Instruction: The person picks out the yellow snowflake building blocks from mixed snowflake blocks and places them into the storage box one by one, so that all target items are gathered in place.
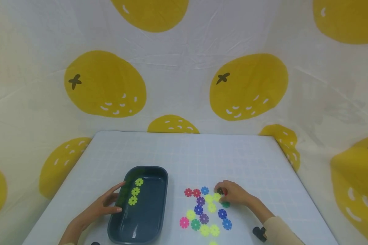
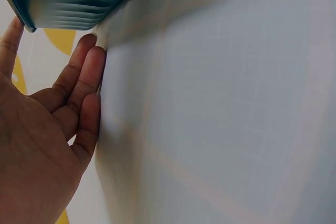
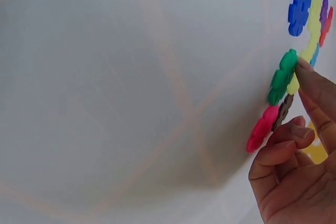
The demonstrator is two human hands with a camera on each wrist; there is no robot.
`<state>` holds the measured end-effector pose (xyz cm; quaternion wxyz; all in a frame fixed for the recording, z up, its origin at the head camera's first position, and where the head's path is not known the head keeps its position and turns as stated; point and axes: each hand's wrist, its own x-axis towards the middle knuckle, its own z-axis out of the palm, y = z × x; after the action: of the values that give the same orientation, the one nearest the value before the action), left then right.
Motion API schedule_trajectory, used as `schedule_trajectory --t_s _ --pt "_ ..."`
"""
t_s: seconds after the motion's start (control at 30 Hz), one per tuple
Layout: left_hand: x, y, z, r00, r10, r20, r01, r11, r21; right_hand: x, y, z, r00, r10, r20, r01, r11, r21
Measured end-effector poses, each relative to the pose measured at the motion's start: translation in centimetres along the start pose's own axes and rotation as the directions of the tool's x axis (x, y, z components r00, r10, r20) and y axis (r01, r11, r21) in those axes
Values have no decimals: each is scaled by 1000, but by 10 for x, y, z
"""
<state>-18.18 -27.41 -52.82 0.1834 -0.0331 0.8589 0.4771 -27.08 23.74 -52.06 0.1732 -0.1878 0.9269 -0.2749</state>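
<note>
My left hand [image 1: 105, 203] rests at the left side of a dark blue-grey tray [image 1: 145, 217], touching its rim with loosely bent fingers. The left wrist view shows the fingers [image 2: 84, 80] below the tray's ribbed underside [image 2: 73, 9]. Inside the tray, three yellow-green snowflake discs [image 1: 135, 191] lie in a row. My right hand [image 1: 233, 193] reaches down over the loose discs, thumb and fingers apart around a yellow-green disc [image 1: 217, 197]. Beside that hand lie a green disc [image 3: 282, 77], a pink-red disc [image 3: 262, 128] and a dark brown disc [image 3: 283, 112].
Several discs in red, blue, purple, pink, green and yellow-green lie on the white table [image 1: 233, 153], right of the tray, among them a blue disc [image 1: 227, 224] and a pink disc [image 1: 184, 222]. A black cylindrical object [image 1: 259, 234] is near the right forearm. A fruit-patterned cloth [image 1: 178, 85] hangs behind.
</note>
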Motion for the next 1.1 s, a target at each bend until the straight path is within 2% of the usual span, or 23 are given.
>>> schedule_trajectory --t_s 0.23,0.57,0.9,1.0,1.1 --pt "0 1 1 1000 13 0 -13 1000 -7 -1 0 1 1000 -17 -21 17 1000 3" --pt "-1 2 2 1000 3 -8 -3 1000 9 -4 -6 11 993 17 -117 -22 999 -36" --pt "0 -1 2 1000 28 2 -28 1000 -11 -10 -4 11 998 -34 -60 35 999 10" --pt "-1 0 2 1000 23 1 -23 1000 -7 -11 -1 12 997 -39 -68 41 999 32" --pt "-1 1 1 1000 19 1 -19 1000 -8 -13 1 13 994 -9 -107 17 997 71"
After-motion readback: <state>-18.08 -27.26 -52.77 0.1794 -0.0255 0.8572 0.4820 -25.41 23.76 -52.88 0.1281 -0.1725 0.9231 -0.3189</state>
